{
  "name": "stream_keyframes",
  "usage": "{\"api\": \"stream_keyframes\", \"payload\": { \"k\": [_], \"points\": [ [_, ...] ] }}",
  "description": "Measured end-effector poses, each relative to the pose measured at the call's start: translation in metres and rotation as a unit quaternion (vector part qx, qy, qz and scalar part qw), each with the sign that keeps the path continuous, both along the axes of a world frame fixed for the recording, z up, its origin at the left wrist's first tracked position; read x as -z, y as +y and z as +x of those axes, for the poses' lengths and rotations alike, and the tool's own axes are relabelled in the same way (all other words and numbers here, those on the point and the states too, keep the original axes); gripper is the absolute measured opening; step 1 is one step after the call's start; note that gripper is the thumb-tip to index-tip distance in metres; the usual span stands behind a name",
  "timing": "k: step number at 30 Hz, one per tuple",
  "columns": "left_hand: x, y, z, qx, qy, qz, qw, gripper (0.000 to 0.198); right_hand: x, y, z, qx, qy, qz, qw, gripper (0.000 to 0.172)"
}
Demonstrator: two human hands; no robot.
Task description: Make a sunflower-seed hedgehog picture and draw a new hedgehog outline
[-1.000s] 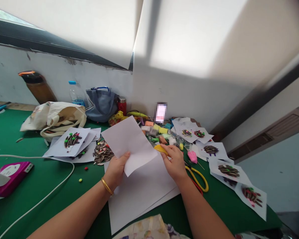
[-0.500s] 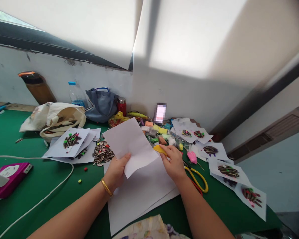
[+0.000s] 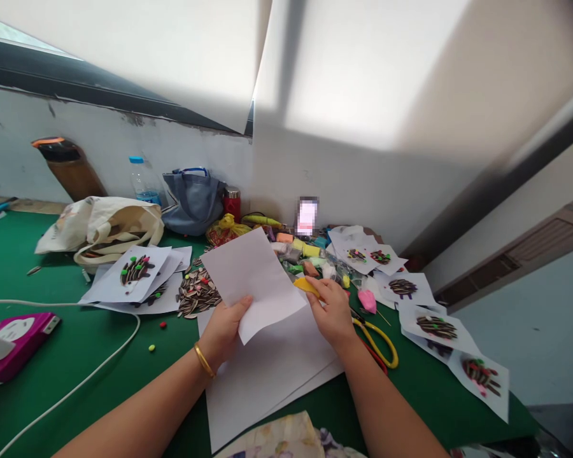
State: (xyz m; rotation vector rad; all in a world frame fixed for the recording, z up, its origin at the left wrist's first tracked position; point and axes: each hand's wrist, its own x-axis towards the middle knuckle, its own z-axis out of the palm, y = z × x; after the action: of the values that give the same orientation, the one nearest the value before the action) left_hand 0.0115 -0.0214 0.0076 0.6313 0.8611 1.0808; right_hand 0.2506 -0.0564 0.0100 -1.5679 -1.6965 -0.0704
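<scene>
My left hand [image 3: 229,327], with a gold bangle [image 3: 204,360] at the wrist, grips a white paper sheet [image 3: 255,273] by its near edge, thumb on top. The sheet is tilted up above larger white sheets [image 3: 248,394] on the table. In my right hand [image 3: 332,312], a flat yellow cutter-like tool [image 3: 306,287] is pinched between thumb and fingers at the sheet's right corner. Fingers hide part of this tool, so its exact kind is unclear. Scissors with yellow and red handles [image 3: 386,346] lie beside my right wrist, partly hidden by the forearm.
Sunflower seeds [image 3: 198,296] are heaped left of the paper. Seed-decorated sheets lie at left [image 3: 141,270] and right [image 3: 437,327]. Coloured clay packs [image 3: 310,249] lie behind my hands, before an upright phone [image 3: 307,216]. A white cable [image 3: 95,360] crosses the green table [image 3: 138,375].
The held paper has shifted very slightly down and right relative to the table. Both hands keep their grips in almost the same place.
</scene>
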Motion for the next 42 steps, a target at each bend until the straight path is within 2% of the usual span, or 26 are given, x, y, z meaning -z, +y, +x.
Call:
{"api": "stream_keyframes", "payload": {
  "k": [17,22,28,37,42],
  "points": [
    [0.0025,-0.0002,-0.0030,0.034,0.022,0.009,0.999,0.051,0.0045,0.0015,0.0025,-0.016,0.018,-0.012,1.000,0.035],
    [0.0019,-0.0002,-0.0048,0.027,0.049,0.027,0.998,0.052,0.0077,0.0025,0.0040,-0.021,0.021,-0.010,1.000,0.035],
    [0.0035,0.0001,-0.0047,0.029,0.049,0.025,0.998,0.055,0.0084,0.0030,0.0042,-0.019,0.014,-0.011,1.000,0.035],
    [0.0017,-0.0006,-0.0033,0.029,0.042,0.018,0.999,0.047,0.0086,0.0026,0.0032,-0.022,0.023,-0.010,0.999,0.035],
    [0.0010,-0.0012,-0.0038,0.030,0.045,0.025,0.998,0.051,0.0078,0.0017,0.0028,-0.019,0.022,-0.012,1.000,0.035]
  ]
}}
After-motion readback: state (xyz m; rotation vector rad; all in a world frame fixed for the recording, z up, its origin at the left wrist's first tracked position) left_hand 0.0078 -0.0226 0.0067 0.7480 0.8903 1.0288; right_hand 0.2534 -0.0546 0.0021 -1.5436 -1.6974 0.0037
